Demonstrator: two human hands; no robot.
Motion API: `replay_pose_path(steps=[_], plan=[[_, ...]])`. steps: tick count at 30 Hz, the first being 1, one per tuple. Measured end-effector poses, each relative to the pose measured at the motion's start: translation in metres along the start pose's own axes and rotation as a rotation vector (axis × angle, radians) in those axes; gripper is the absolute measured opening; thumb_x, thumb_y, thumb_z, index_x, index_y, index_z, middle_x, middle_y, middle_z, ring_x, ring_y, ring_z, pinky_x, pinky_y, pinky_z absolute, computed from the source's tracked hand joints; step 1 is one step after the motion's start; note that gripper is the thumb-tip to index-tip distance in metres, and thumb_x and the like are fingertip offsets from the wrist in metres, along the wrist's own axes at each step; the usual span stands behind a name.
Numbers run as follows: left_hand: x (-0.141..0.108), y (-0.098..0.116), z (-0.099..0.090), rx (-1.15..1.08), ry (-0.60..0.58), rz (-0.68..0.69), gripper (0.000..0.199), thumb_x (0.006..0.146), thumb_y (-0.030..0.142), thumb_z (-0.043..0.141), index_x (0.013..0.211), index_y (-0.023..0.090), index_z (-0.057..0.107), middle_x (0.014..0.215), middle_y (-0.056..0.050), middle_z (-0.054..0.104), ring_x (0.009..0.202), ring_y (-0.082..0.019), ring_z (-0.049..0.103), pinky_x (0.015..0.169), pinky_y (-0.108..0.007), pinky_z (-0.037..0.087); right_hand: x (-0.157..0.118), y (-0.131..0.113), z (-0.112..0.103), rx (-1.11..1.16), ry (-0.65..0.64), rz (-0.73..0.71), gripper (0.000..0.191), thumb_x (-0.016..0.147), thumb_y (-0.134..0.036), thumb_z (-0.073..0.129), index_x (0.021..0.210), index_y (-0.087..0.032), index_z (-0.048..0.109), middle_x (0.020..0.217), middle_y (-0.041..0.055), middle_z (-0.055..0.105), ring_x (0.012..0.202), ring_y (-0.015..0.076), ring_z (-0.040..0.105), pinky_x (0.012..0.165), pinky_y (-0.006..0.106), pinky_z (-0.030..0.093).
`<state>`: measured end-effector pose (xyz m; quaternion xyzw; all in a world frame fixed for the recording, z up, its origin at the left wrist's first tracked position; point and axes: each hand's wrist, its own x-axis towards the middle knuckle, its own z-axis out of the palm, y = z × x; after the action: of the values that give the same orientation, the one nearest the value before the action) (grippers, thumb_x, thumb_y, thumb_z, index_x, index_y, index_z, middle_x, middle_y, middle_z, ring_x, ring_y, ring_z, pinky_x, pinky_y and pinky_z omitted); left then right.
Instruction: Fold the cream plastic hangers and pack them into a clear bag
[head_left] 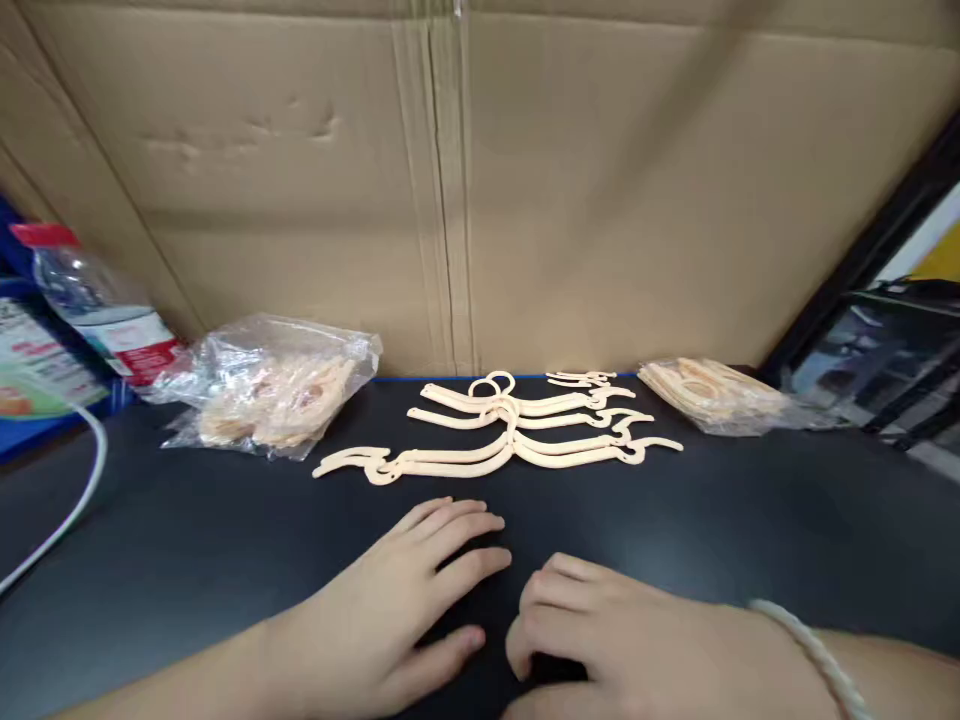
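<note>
My left hand (pixel 405 605) rests palm down on the black tabletop, fingers spread, holding nothing. Beside it lies my right hand (pixel 600 635), a pale braided band on its wrist. Its fingers are loosely bent with a gap to the thumb, and no object shows in them. Just beyond both hands lies a cream folding clothes hanger (pixel 457 463), its two arms stretched out and its hook pointing to the far side. Behind that, more cream hanger pieces (pixel 450 400) lie in rows, partly overlapping. Neither hand touches them.
A clear bag of cream hanger parts (pixel 289 395) sits at the back left, another plastic bag (pixel 712 393) at the back right. A red-capped bottle (pixel 105 305) leans at far left above a white cable (pixel 94 470). A cardboard wall (pixel 300 200) closes off the back.
</note>
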<state>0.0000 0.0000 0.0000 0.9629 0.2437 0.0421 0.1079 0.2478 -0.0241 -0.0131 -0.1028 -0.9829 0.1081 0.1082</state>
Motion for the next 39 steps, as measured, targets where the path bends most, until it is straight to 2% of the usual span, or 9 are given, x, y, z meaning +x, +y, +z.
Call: replay_pose_path(steps=[3,6,12,17,24,30,39], plan=[[0.0008,0.0,-0.0014,0.0,0.0,-0.002,0.047,0.089,0.027,0.053,0.135,0.02,0.049,0.145,-0.012,0.046,0.136,-0.031,0.039,0.112,-0.052,0.034,0.0016,-0.0021,0.0026,0.008,0.052,-0.013,0.028,0.102,-0.035,0.043,0.111,-0.017,0.062,0.103,0.002,0.063,0.094,0.017,0.052,0.083,0.03,0.04],[0.0003,0.0002,-0.0017,-0.002,-0.001,-0.006,0.047,0.089,0.027,0.054,0.135,0.02,0.049,0.145,-0.013,0.046,0.136,-0.031,0.039,0.112,-0.051,0.033,0.0033,-0.0034,0.005,0.023,0.105,0.011,0.03,0.1,-0.04,0.046,0.097,-0.016,0.064,0.098,0.0011,0.065,0.088,0.0152,0.054,0.081,0.029,0.041],[-0.0014,0.0002,-0.0007,-0.008,-0.006,-0.008,0.049,0.088,0.028,0.055,0.135,0.02,0.048,0.146,-0.012,0.046,0.136,-0.032,0.038,0.113,-0.052,0.032,0.0046,-0.0034,0.0068,-0.006,0.087,0.024,0.024,0.097,-0.038,0.053,0.087,-0.019,0.063,0.096,-0.0013,0.067,0.083,0.0149,0.054,0.077,0.029,0.042],[-0.0019,0.0003,-0.0012,-0.001,-0.012,-0.014,0.048,0.088,0.028,0.055,0.136,0.02,0.048,0.146,-0.012,0.046,0.136,-0.031,0.039,0.113,-0.051,0.032,0.0053,-0.0015,0.0076,-0.023,0.092,0.005,0.019,0.096,-0.035,0.055,0.092,-0.019,0.064,0.097,-0.0009,0.067,0.083,0.0157,0.054,0.076,0.029,0.042],[-0.0019,-0.0002,-0.0003,-0.002,-0.007,-0.009,0.048,0.089,0.029,0.054,0.136,0.021,0.048,0.147,-0.012,0.045,0.136,-0.032,0.038,0.113,-0.052,0.033,0.0043,-0.0023,0.0069,-0.022,0.122,-0.011,0.022,0.098,-0.038,0.052,0.098,-0.019,0.064,0.097,-0.0003,0.066,0.086,0.0156,0.055,0.077,0.029,0.041],[0.0,0.0011,-0.0013,0.004,-0.013,-0.023,0.046,0.09,0.028,0.053,0.136,0.021,0.048,0.147,-0.011,0.044,0.137,-0.031,0.037,0.112,-0.052,0.034,-0.0013,0.0006,0.0065,-0.059,0.038,-0.058,0.028,0.102,-0.037,0.042,0.119,-0.02,0.058,0.106,0.0023,0.062,0.094,0.0192,0.052,0.078,0.033,0.04],[-0.0016,-0.0009,0.0011,0.0,0.006,-0.01,0.047,0.089,0.028,0.054,0.135,0.022,0.048,0.146,-0.011,0.045,0.136,-0.031,0.038,0.112,-0.052,0.034,-0.004,0.0001,0.0085,-0.049,0.02,-0.047,0.03,0.103,-0.038,0.039,0.122,-0.021,0.056,0.107,0.0024,0.06,0.096,0.0191,0.05,0.083,0.034,0.039]])
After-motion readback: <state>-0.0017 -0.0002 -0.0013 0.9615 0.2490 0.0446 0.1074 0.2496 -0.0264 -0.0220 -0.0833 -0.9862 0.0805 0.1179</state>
